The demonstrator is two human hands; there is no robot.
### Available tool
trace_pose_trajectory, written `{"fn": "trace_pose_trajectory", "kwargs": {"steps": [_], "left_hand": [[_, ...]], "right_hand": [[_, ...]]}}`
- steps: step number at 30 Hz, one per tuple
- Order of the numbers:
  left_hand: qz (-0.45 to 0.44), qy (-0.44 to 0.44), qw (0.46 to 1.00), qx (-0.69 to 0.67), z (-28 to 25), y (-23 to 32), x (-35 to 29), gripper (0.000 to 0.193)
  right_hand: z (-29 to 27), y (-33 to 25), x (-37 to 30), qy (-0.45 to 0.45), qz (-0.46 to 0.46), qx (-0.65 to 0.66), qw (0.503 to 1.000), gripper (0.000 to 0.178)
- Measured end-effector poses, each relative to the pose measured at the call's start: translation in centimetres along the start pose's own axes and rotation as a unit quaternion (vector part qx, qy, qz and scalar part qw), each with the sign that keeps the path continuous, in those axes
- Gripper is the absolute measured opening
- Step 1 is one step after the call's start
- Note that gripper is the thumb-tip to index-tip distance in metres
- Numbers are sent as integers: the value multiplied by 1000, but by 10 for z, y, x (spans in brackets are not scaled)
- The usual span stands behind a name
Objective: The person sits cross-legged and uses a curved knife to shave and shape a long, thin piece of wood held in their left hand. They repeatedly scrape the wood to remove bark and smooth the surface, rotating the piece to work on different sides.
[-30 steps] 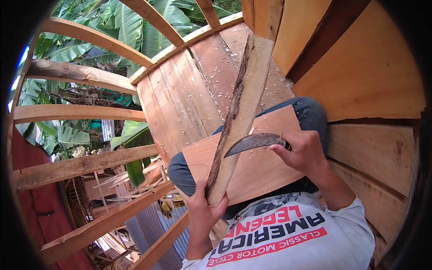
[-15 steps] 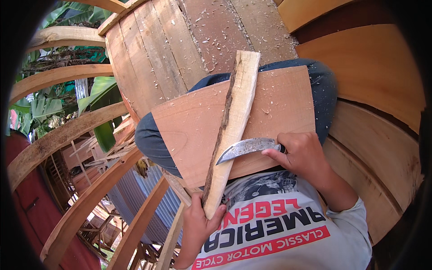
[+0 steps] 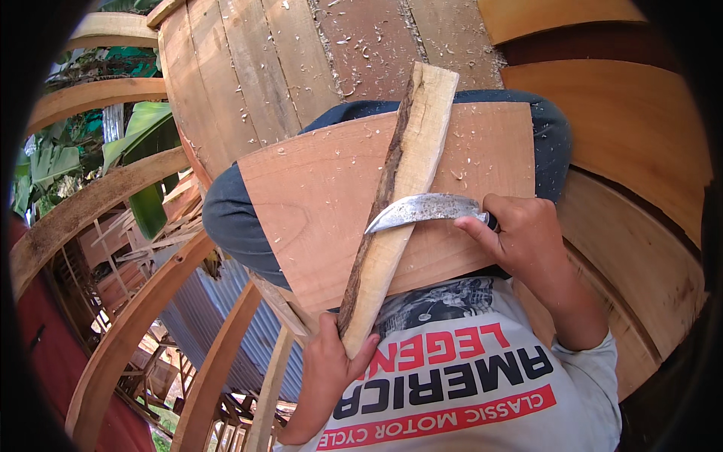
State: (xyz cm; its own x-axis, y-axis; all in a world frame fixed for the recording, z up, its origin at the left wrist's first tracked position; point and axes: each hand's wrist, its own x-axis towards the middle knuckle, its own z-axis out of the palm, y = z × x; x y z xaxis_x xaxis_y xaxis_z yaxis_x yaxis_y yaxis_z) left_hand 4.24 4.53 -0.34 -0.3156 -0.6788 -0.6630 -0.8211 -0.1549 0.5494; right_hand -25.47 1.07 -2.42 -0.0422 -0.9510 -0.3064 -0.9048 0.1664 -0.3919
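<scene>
Though mostly hidden, knife handle in right hand — slat in left hand.

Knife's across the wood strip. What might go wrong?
The bare left hand grips the near end of the wood strip; if the knife slips that way, a cut is possible.
Only that hand holds the strip, which may twist under the knife.
The board leaves the knees exposed, so a sideways slip could reach one.

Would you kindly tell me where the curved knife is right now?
In the head view, the curved knife is just right of centre, gripped in the right hand and crossing over the bark-edged wood strip.
</scene>
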Motion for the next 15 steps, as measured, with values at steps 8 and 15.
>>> {"fn": "trace_pose_trajectory", "kwargs": {"steps": [8,15], "left_hand": [[-20,-19,1000,-9,0,0,2,52],[-27,-25,999,-34,2,1,5,50]], "right_hand": [[4,-4,1,3,15,-4,1000,51],[-3,-3,4,3,35,-7,999,50]]}}
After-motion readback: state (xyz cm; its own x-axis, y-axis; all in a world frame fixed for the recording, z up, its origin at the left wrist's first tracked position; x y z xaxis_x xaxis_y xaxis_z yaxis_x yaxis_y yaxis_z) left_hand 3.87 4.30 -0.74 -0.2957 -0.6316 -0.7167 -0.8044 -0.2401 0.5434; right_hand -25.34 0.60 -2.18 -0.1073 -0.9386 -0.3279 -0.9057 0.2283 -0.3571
